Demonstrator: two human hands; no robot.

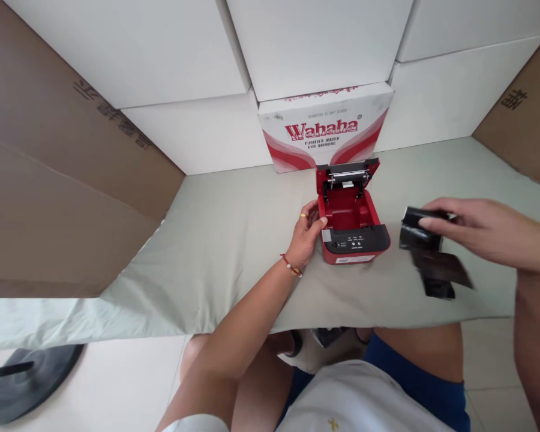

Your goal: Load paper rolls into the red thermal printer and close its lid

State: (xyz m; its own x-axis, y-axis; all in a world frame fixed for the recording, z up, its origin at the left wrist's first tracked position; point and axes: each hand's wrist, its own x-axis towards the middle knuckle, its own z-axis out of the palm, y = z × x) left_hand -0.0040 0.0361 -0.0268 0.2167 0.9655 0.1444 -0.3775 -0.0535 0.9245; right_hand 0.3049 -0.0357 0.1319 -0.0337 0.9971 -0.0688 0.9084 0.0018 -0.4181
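Printer [348,216]: red, standing on the cloth just right of the middle, its well bare and facing up; the near end carries a black panel [364,241] with small white icons, and a white label [355,260] sits on the red front below.
Lid [321,180]: swung up at the far end, with a dark roller [342,179] across its inner side.
Left hand [305,237]: closed on the printer's left wall, thumb over the top edge and fingers along the outside; a ring [303,215] on one finger, a red beaded bracelet [291,266] at the wrist.
Black roll [416,231]: in the air right of the printer, near it but apart, with a loose strip of film [441,270] hanging from it, blurred at the end.
Right hand [472,225]: gripping the black roll, thumb pressed on the near side.
Cloth [234,252]: pale green, creased, draped over the near edge.
Water carton [324,138]: white and red, marked "Wahaha", upright behind the printer.
White boxes [162,48]: stacked as a wall behind the carton.
Brown cardboard [67,198]: tall panels at left and right.
Floor: pale tiles; a round black base [45,384] at lower left.
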